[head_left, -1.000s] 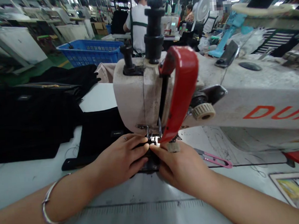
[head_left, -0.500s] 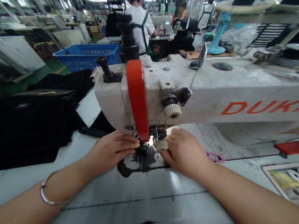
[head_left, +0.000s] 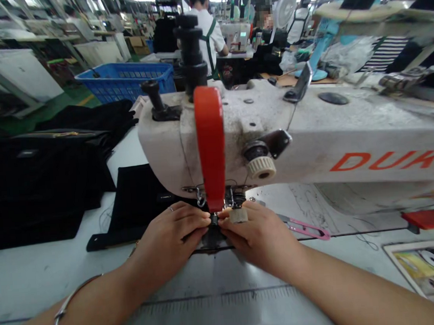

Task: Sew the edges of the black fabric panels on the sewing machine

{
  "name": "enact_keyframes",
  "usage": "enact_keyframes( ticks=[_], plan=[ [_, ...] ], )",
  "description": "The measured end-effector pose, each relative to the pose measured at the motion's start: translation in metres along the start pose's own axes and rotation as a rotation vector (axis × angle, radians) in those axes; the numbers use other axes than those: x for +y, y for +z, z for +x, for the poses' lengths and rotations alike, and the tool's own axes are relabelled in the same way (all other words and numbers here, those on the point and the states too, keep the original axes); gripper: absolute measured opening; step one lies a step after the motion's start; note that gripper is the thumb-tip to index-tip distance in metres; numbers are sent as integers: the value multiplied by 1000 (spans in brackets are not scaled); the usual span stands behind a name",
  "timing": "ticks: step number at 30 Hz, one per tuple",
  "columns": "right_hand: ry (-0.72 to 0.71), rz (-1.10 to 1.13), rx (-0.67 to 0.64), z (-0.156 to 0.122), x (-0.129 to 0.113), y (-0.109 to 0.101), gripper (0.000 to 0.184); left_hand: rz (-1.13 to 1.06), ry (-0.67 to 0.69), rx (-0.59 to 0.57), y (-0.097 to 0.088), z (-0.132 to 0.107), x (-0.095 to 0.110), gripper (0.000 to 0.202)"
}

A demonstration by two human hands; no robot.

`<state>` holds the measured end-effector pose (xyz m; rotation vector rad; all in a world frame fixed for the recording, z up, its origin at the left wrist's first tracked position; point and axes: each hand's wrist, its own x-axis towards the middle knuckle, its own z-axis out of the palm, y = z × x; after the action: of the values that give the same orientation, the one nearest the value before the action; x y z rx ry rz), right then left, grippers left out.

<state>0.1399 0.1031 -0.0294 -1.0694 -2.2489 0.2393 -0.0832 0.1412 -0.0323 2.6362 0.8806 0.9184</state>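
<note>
Fingers (head_left: pixel 193 223) of left hand (head_left: pixel 170 239) and right hand (head_left: pixel 261 236) pinching black fabric (head_left: pixel 138 201), now back under sewing machine (head_left: pixel 311 142) head.

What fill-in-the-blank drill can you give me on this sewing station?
The curved plastic guard on the white sewing machine is coloured ____.
The silver metal bangle sits on the ____ wrist.
The pink-handled thread snips lie on the white table nearest the ____ hand.
Missing: red; left; right.
</note>
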Motion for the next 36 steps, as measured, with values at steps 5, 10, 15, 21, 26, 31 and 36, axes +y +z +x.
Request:
enact_keyframes(
  ticks=[5, 10, 15, 21, 26, 31, 36],
  plan=[
    [5, -46, 11, 2, 2, 2, 15, -19, 33, -8, 1, 8, -3, 12],
    [9, -98, 21, 6, 6, 5, 17, 43, 37, 21, 3, 12, -10, 16],
    [11, -142, -1, 7, 9, 8, 20, 53, -54, -26, 4, 15, -15, 15],
    [-14, -134, 25, 8, 11, 11, 23, 50, -71, -23, 5, 17, -17, 14],
    [-10, -142, 31, 7, 11, 12, 20, 60, -74, -23, 8, 16, -18, 11],
    [-21, -144, 36, 7, 12, 13, 17, 60, -77, -23, 9, 16, -19, 12],
    [-12, -123, 43, 7, 14, 15, 18, 61, -86, -19, 9, 16, -18, 13]
  ],
)
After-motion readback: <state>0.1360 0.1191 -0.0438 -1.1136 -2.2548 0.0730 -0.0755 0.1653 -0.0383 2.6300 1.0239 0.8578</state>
